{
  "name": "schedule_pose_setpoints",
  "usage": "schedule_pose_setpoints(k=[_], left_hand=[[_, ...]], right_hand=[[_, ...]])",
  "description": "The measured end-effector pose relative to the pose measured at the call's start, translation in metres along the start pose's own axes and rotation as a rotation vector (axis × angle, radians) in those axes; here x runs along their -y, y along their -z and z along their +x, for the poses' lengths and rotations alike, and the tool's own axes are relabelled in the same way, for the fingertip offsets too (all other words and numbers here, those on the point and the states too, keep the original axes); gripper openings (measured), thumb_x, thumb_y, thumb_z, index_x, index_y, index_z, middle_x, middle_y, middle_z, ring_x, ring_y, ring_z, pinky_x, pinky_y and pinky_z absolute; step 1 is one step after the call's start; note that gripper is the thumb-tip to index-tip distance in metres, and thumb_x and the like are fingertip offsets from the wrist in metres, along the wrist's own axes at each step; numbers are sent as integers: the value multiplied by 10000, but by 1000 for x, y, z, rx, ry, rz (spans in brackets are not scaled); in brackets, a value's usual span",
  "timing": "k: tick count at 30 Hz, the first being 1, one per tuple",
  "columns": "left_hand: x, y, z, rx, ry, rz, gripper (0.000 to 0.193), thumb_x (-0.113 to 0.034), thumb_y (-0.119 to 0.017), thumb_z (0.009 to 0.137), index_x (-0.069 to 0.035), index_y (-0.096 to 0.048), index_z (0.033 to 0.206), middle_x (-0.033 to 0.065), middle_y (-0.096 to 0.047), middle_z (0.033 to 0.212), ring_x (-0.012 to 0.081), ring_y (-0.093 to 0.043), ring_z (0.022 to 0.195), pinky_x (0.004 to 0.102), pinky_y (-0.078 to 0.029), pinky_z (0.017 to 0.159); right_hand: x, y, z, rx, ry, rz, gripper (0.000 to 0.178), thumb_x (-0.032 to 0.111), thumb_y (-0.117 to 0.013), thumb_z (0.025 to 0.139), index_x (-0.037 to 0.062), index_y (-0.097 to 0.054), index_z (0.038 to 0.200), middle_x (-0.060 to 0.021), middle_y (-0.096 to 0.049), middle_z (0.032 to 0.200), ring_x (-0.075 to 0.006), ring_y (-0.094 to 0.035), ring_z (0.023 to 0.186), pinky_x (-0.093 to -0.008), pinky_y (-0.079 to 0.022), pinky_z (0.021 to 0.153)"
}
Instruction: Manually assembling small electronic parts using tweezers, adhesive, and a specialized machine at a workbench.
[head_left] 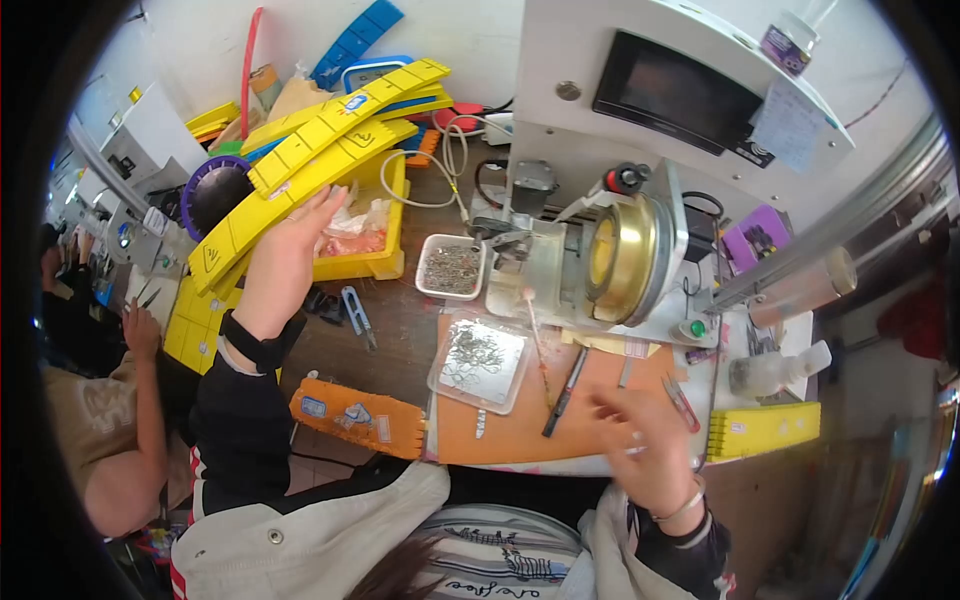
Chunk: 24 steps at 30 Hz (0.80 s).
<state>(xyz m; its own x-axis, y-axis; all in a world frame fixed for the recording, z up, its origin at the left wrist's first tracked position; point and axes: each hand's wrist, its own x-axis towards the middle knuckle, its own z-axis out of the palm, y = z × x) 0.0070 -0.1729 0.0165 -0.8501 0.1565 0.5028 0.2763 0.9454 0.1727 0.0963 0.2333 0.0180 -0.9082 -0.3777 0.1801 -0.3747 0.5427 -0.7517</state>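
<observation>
My left hand [288, 262] reaches up to the lower edge of a long yellow plastic strip [230, 237], its fingers stretched out beside it; the thumb side is partly hidden. Another yellow strip [345, 105] lies across the pile above a yellow bin [393, 225] with pinkish and white contents. Over the front of the bench, my right hand [648, 452] hangs slightly blurred, fingers apart and nothing seen in them. Closest to it are red-handled tweezers [681, 403] and a dark pen [566, 392]. A clear tray [480, 402] of thin wire-like pieces lies on an orange mat [460, 440].
A machine with a brass-coloured wheel [622, 258] and dark screen [675, 92] stands behind. Beside it sits a white dish [452, 292] of small metal bits. An orange strip [358, 418] lies at the front edge. Another person's arm [148, 390] is at far left.
</observation>
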Motion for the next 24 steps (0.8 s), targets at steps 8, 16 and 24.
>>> schedule_pose_setpoints(k=[8,16,24], left_hand=[[-86,-17,-4,411,430,-920,227,-157,-572,973,25,-703,937,71,-694,731,117,-616,526,253,-477,495],[-128,-89,-1,581,995,-1872,334,-344,-374,1075,-59,-539,1016,17,-621,821,75,-503,561,209,-351,464],[-119,-119,8,524,1081,-2085,279,-325,-465,1051,-75,-588,1044,-10,-598,794,71,-490,638,204,-360,531]], right_hand=[[24,-58,73,250,-362,1024,398,200,-532,1018,38,-472,1376,-65,-640,997,-71,-561,704,-207,-440,594],[16,-99,133,-443,-434,1250,243,227,-523,1028,3,-508,1122,-44,-556,919,-43,-470,616,-194,-392,527],[-12,-120,148,-605,-165,896,128,152,-510,1027,28,-485,1012,-20,-531,868,-57,-499,689,-208,-433,610]])
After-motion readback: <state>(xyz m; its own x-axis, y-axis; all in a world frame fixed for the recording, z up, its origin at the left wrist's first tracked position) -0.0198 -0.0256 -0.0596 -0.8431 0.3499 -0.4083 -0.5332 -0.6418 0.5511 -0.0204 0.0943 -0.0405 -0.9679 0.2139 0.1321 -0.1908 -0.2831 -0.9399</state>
